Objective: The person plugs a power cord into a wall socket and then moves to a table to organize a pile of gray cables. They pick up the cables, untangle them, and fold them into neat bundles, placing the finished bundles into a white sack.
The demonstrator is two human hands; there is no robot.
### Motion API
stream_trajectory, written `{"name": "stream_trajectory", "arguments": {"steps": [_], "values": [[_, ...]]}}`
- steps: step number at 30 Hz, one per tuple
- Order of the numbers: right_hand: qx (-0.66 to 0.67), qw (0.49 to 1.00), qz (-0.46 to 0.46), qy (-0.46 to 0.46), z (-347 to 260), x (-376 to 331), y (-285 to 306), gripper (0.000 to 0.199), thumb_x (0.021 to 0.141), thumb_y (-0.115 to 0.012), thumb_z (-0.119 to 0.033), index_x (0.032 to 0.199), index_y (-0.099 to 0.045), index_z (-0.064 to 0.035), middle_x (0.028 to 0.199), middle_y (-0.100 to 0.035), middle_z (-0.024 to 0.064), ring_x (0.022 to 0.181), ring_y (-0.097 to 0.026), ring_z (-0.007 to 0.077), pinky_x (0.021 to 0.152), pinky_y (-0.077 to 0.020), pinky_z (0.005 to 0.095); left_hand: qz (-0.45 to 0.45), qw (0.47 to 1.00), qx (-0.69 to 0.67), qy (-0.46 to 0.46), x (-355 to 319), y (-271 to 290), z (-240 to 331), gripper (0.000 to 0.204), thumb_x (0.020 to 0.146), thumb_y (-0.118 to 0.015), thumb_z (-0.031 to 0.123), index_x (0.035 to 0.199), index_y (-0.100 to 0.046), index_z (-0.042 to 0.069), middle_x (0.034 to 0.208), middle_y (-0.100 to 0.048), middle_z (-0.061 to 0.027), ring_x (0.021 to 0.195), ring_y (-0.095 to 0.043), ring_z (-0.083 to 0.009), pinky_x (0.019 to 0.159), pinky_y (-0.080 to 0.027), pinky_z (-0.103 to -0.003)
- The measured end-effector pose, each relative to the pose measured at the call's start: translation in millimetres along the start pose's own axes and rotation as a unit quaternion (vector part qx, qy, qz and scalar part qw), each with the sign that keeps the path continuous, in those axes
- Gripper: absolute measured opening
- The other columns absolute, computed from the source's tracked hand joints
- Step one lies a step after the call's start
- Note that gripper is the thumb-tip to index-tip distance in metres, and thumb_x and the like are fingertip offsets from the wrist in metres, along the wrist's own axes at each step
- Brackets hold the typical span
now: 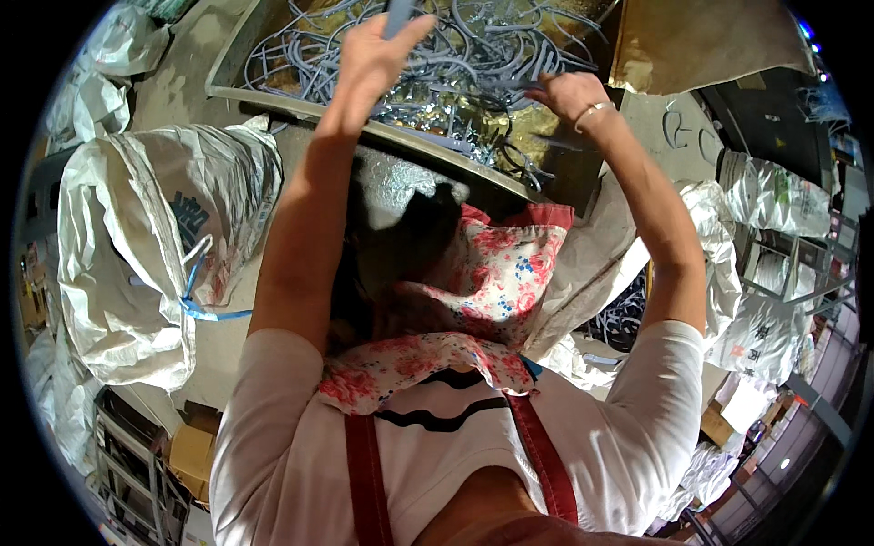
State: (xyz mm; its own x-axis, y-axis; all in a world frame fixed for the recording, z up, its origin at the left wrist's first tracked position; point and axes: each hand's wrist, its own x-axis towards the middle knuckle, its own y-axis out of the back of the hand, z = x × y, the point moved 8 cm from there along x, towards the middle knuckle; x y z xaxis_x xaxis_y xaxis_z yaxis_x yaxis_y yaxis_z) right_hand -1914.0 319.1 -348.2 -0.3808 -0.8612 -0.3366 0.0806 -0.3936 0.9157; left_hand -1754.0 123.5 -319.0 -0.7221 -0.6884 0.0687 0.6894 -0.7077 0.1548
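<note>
A wide metal trough (300, 107) lies in front of me, holding a tangle of thin grey rubbery strips (282, 56) and shiny wet-looking bits. Over its middle, my left hand (371, 59) is closed around a flat grey-blue piece (399, 16) that runs out of the top of the view. My right hand (574, 96), with a bracelet at the wrist, is at the trough's right side. Its fingers are bent around the end of a dark grey strip (501, 87), which is smeared by motion and points left across the pile.
An open white woven sack (118, 264) with a blue tie stands at left. A brown sheet (710, 45) overhangs the trough's far right corner. More white sacks (774, 196) and a bag of dark strips (624, 314) are at right. My floral apron (510, 273) hangs against the near side.
</note>
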Motion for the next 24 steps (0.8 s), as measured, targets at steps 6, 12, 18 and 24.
{"name": "stream_trajectory", "arguments": {"steps": [6, 12, 18, 24], "values": [[0.07, 0.976, 0.183, 0.092, -13, 10, 54, 0.037, 0.084, -0.05, -0.045, 0.083, -0.057, -0.0085, 0.067, -0.06, 0.0115, 0.066, -0.058, 0.0321, 0.056, -0.0466, 0.0391, -0.042, 0.971, 0.07, -0.223, -8, -26, 36, 0.031, 0.078, -0.065, 0.03, 0.082, -0.064, -0.001, 0.073, -0.062, -0.0059, 0.07, -0.06, -0.0171, 0.065, -0.045, -0.029], [0.432, 0.859, 0.247, 0.12, -29, 41, 78, 0.028, 0.085, -0.055, -0.031, 0.094, -0.06, -0.0047, 0.077, -0.061, 0.0065, 0.069, -0.057, 0.0162, 0.062, -0.0447, 0.0282, -0.137, 0.97, 0.194, -0.048, -5, -27, -5, 0.034, 0.08, -0.061, 0.033, 0.101, -0.062, 0.005, 0.086, -0.064, -0.0095, 0.08, -0.061, -0.0228, 0.073, -0.045, -0.03], [0.206, 0.978, 0.012, -0.022, 10, 111, -161, 0.047, 0.08, -0.059, -0.033, 0.121, -0.048, -0.0144, 0.104, -0.061, 0.0131, 0.098, -0.056, 0.0326, 0.085, -0.0449, 0.0364, 0.053, 0.953, -0.255, 0.155, 16, 21, -29, 0.026, 0.081, -0.064, 0.028, 0.079, -0.05, 0.006, 0.052, -0.045, 0.0, 0.04, -0.044, -0.0095, 0.037, -0.035, -0.022], [0.142, 0.984, -0.111, 0.012, -36, 93, -196, 0.035, 0.08, -0.056, -0.038, 0.094, -0.061, -0.0067, 0.095, -0.06, 0.0205, 0.091, -0.055, 0.037, 0.081, -0.0444, 0.0438, 0.046, 0.966, -0.236, 0.09, 10, 28, -17, 0.024, 0.08, -0.065, 0.021, 0.093, -0.056, 0.003, 0.056, -0.052, -0.0016, 0.042, -0.046, -0.0087, 0.038, -0.037, -0.022]]}}
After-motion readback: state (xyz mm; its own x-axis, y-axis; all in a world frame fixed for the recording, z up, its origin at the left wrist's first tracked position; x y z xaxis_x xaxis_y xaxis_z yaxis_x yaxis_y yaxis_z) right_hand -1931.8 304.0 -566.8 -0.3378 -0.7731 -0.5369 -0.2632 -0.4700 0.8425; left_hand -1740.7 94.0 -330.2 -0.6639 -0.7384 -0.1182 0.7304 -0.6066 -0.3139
